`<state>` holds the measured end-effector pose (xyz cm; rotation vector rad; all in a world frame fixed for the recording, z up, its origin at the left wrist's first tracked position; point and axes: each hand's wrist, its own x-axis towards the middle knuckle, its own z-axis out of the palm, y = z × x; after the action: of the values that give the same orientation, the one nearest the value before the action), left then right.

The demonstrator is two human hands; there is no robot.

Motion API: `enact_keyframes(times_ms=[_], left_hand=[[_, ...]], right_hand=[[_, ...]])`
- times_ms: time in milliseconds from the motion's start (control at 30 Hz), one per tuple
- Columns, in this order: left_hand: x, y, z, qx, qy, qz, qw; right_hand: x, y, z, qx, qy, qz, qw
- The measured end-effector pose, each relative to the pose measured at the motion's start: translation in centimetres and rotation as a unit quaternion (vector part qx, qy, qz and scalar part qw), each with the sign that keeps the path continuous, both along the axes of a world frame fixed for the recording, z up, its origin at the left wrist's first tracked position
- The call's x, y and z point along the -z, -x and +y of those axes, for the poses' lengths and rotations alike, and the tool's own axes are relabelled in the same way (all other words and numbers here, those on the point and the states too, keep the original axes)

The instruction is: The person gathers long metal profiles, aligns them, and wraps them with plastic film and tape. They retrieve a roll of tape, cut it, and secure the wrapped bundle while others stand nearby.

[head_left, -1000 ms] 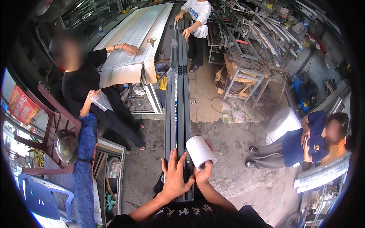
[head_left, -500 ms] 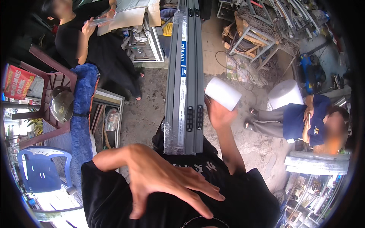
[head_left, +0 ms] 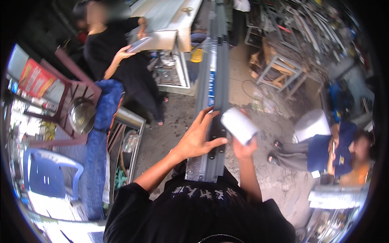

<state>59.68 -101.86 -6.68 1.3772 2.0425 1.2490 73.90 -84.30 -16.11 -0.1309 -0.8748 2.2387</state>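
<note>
A bundle of long grey metal profiles runs away from me through the middle of the view. Clear film wraps its near end, and a blue and white label strip lies along it. My left hand is over the near part of the bundle, fingers spread and holding nothing; whether it touches the metal I cannot tell. Just right of the bundle, my right hand grips a white roll, seemingly of stretch film, tilted and blurred by motion. Part of that hand is hidden behind the roll.
One person at the far left holds a flat object beside a cardboard-topped workbench. Another person stands at the right near a large white roll. A blue chair and a maroon chair stand left.
My left hand has swung forward from near my chest to over the bundle. The right hand still holds the roll beside the bundle. The whole view has shifted.
</note>
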Motion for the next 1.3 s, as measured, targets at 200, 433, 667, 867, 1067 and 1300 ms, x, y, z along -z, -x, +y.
enact_keyframes(times_ms=[200,433,667,867,1067,1300], left_hand=[[4.5,-3.2,1.7,-0.030,-0.005,0.003,1.000],[3.9,-4.4,1.8,-0.100,-0.007,-0.049,0.994],[4.3,-5.2,1.5,-0.099,0.007,-0.053,0.994],[4.0,-6.5,2.0,-0.124,-0.020,-0.074,0.989],[4.1,-7.2,1.5,-0.133,0.007,-0.030,0.991],[4.3,-7.3,1.1,-0.122,0.066,0.056,0.989]], right_hand=[[-1.9,0.5,-0.8,-0.011,-0.057,-0.059,0.997],[-2.2,0.8,-2.4,0.014,-0.058,-0.060,0.996],[-1.1,0.8,-4.0,0.025,-0.102,-0.062,0.993],[-0.5,0.0,-4.5,0.069,-0.167,-0.119,0.976],[-0.1,-0.5,-5.0,0.075,-0.195,-0.117,0.971],[-0.2,-0.5,-5.2,0.084,-0.178,-0.125,0.972]])
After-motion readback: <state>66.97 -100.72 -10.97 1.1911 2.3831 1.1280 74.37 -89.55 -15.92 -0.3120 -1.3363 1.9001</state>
